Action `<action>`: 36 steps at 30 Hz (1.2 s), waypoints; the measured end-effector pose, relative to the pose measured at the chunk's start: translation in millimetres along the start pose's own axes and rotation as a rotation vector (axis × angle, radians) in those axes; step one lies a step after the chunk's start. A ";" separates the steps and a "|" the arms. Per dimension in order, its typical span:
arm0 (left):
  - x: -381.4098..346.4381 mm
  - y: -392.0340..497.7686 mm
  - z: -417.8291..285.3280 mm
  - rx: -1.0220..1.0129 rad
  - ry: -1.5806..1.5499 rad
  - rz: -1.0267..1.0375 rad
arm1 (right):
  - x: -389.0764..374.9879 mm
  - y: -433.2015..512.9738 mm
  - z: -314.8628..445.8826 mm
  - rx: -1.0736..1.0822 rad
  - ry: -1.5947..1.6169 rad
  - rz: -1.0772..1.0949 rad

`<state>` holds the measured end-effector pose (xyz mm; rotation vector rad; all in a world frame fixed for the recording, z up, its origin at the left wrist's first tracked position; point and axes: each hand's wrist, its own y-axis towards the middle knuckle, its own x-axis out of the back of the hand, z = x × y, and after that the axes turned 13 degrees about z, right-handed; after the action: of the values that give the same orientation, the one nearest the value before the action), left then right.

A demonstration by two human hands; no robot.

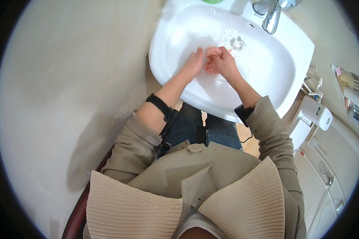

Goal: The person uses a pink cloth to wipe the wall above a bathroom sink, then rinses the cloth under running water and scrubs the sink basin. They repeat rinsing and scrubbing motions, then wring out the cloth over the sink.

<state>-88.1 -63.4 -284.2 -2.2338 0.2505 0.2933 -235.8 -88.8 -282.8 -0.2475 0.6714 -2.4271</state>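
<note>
Inside the white ceramic washbasin (275, 68), my right hand (226, 63) grips a crumpled pink cloth (211, 55) that looks wet. The thumb presses on the cloth's upper right side, and folds hang below the fingers. My left hand (194, 63) is just left of the cloth, its thumb raised. A narrow gap shows between that thumb and the cloth. The left fingers are mostly hidden behind the hand, so their grip is unclear. Rippling water surrounds the metal drain (237, 43), just beyond my right hand.
A chrome faucet (272, 19) stands at the basin's back right. Part of a green object (211, 1) shows on the back rim. The wall (77, 59) runs close on the left. On the right are a white toilet (299, 131) with its cistern (312, 112) and a shelf with toiletries (351, 92).
</note>
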 end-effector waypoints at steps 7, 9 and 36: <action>-28.0 24.3 -13.7 -0.081 -0.399 0.256 | -3.5 -2.8 3.0 0.410 -0.434 -0.256; -40.1 29.5 -12.9 0.011 -0.329 0.259 | 23.0 19.3 -13.0 0.372 -0.246 -0.241; -68.0 57.0 -19.0 -0.085 -0.363 0.202 | 122.3 27.3 -67.1 -0.118 -0.791 -0.588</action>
<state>-166.3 -108.1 -294.3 -2.1917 0.2713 0.8214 -341.7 -153.5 -352.1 -1.5322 0.3962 -2.4853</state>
